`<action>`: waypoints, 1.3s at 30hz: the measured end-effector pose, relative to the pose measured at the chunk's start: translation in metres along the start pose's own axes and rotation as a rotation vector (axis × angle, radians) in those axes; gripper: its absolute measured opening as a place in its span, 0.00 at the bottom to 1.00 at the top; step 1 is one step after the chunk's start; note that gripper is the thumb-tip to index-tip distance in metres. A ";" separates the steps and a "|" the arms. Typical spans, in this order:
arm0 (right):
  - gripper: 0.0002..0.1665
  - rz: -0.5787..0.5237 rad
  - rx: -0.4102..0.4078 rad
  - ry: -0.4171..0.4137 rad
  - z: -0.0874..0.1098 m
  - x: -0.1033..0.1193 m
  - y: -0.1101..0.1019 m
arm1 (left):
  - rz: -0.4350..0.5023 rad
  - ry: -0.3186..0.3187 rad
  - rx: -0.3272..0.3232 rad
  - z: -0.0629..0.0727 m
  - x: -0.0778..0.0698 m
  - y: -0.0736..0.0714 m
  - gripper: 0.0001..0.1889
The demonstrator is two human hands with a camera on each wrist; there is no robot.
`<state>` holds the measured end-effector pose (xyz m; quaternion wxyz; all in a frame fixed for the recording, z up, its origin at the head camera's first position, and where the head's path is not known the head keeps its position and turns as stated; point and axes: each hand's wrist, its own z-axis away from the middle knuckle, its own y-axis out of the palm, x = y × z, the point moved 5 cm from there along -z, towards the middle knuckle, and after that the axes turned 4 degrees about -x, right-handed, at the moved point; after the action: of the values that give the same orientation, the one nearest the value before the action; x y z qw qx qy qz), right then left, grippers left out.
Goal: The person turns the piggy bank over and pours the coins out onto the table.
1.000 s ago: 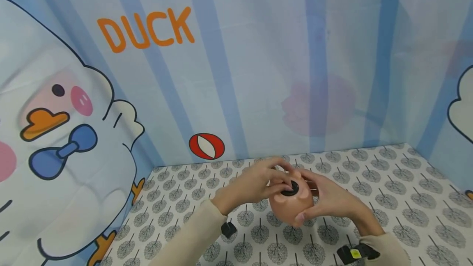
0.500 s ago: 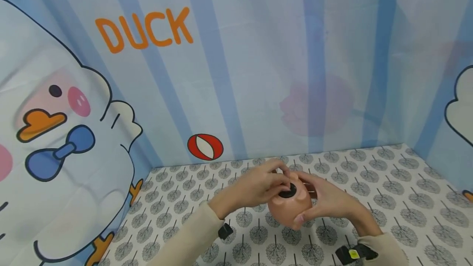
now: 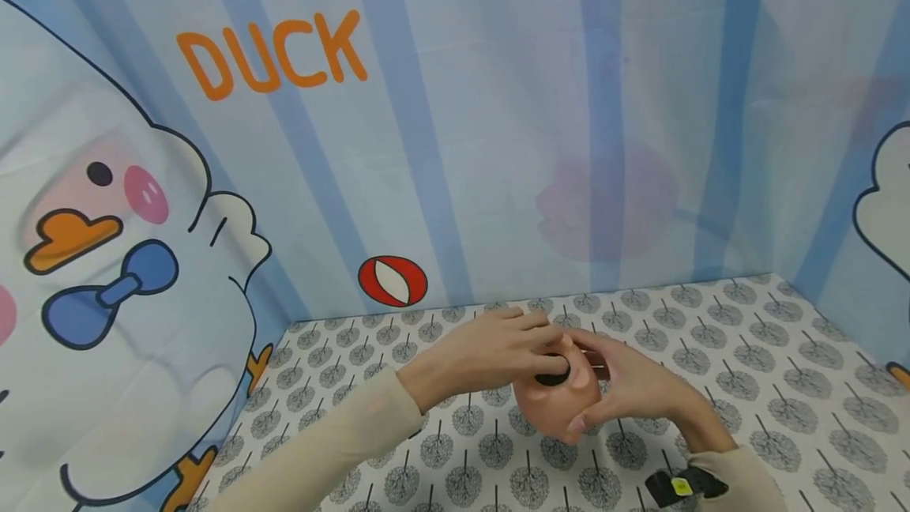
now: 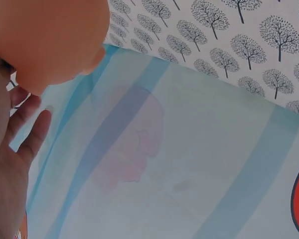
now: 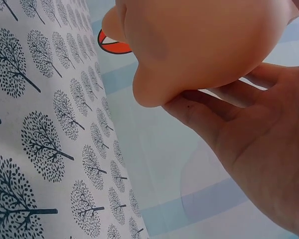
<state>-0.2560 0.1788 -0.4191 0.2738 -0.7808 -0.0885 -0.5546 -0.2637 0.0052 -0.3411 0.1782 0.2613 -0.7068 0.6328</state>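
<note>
A round, peach-coloured piggy bank (image 3: 543,411) with stubby feet is held up over the table, its underside and black plug (image 3: 558,378) facing up. My right hand (image 3: 636,382) grips it from the right, thumb on the near side and fingers behind. From the left, my left hand (image 3: 486,350) reaches over the bank and pinches at the plug, covering part of it. In the left wrist view, the left hand's outer fingers (image 4: 35,134) spread away below the bank. The right wrist view has the right fingers (image 5: 199,112) pressed under the smooth body (image 5: 204,45).
The table wears a white cloth (image 3: 370,457) printed with grey trees. Behind it hangs a pale blue striped curtain (image 3: 498,141) with a duck picture, orange lettering and a red ball print (image 3: 392,281). A black band (image 3: 682,487) circles the right wrist.
My left hand has rolled over at the plug, its back now turned up and its forearm lower. The right hand keeps its grip, and the bank has hardly moved.
</note>
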 end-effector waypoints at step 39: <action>0.61 0.038 -0.051 0.056 0.003 -0.006 -0.002 | 0.286 -0.410 -0.092 0.068 0.062 0.015 0.04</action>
<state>-0.2570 0.1825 -0.4249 0.2668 -0.7731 -0.0519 -0.5731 -0.3165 -0.0701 -0.3263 -0.0485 0.2729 -0.7860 0.5526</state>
